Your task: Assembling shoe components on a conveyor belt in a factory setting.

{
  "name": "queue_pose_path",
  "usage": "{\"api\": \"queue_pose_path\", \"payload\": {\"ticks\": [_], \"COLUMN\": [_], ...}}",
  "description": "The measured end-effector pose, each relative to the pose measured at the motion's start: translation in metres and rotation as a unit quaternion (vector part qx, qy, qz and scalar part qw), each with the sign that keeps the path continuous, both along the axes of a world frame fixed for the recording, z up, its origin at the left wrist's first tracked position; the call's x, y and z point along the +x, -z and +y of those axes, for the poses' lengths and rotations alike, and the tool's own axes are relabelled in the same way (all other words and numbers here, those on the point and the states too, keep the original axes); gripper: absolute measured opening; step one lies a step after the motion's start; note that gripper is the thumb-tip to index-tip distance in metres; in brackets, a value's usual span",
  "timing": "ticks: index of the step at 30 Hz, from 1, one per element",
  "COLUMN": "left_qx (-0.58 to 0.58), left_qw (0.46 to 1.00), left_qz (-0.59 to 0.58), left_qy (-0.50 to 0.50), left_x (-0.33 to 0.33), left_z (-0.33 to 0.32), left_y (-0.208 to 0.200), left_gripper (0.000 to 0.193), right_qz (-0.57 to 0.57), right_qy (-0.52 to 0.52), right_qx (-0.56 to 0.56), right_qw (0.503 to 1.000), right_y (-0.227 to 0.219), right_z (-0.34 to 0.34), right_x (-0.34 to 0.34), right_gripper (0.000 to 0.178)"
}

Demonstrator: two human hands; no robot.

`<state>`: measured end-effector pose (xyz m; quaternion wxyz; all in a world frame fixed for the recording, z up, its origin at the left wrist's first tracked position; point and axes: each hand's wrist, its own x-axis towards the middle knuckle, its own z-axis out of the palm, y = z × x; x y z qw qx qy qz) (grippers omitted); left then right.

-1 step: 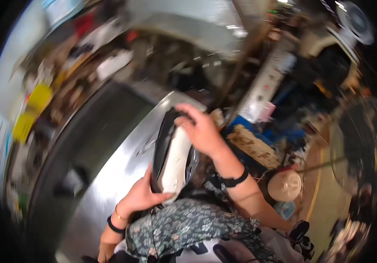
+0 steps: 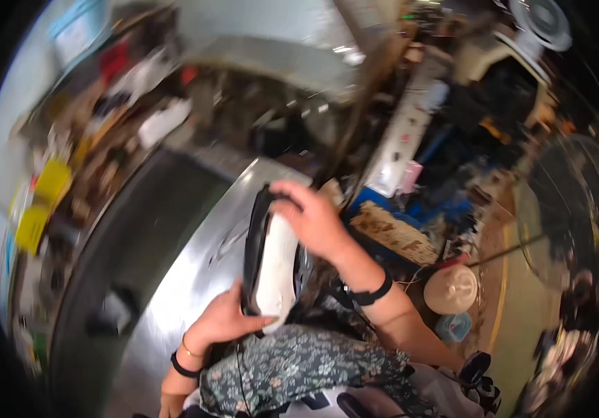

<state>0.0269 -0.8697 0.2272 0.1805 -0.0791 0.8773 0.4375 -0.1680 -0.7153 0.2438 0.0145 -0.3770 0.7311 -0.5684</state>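
Note:
A black shoe (image 2: 255, 240) with a white, sole-shaped face (image 2: 276, 268) turned up lies lengthwise between my two hands, over the right edge of a shiny metal tabletop (image 2: 195, 261). My left hand (image 2: 224, 317) grips its near end, the thumb laid across the white face and the fingers along the black side. Over the far end, my right hand (image 2: 311, 216) is curled, with its fingertips on the black rim. The shoe's underside is hidden. A floral apron (image 2: 299, 366) lies close against its near end.
A dark belt-like surface (image 2: 146, 230) runs along the table's left side. Beyond it sits a cluttered shelf with yellow boxes (image 2: 42, 202). To the right are a blue crate (image 2: 383, 202) with a brown-stained board (image 2: 393, 230), a round pale lidded container (image 2: 450, 289) and a fan (image 2: 564, 209).
The whole view has shifted slightly, with the surroundings sliding left and most of them downward. Both hands keep their hold on the shoe, which sits a little lower in the picture.

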Motion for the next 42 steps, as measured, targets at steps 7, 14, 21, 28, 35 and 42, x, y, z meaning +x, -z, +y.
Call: {"api": "queue_pose_path", "payload": {"ticks": [7, 14, 21, 28, 35, 42], "left_qx": [0.468, 0.248, 0.153, 0.094, 0.398, 0.439], "left_qw": [0.871, 0.923, 0.934, 0.933, 0.905, 0.887], "left_qz": [0.100, 0.287, 0.317, 0.345, 0.119, 0.092], "left_qy": [-0.112, -0.055, -0.064, -0.025, -0.093, -0.112], "left_x": [-0.091, -0.132, -0.137, -0.162, -0.138, -0.129], "left_z": [0.044, 0.048, 0.054, 0.047, 0.037, 0.033], "left_y": [0.083, 0.121, 0.117, 0.112, 0.095, 0.104], "left_gripper": [0.104, 0.084, 0.079, 0.064, 0.057, 0.053], "right_qz": [0.052, 0.041, 0.009, -0.248, -0.606, -0.691], "right_qy": [-0.012, -0.023, 0.034, 0.129, 0.008, -0.010], "right_qx": [0.160, 0.144, 0.086, -0.007, -0.256, -0.188], "right_qw": [0.986, 0.988, 0.996, 0.960, 0.753, 0.698], "right_y": [0.074, 0.082, 0.088, 0.179, 0.168, 0.185], "right_z": [0.070, 0.054, 0.061, 0.097, 0.109, 0.083], "right_x": [0.021, 0.001, 0.008, 0.078, 0.060, 0.057], "right_gripper": [0.051, 0.048, 0.042, 0.037, 0.041, 0.061]}}
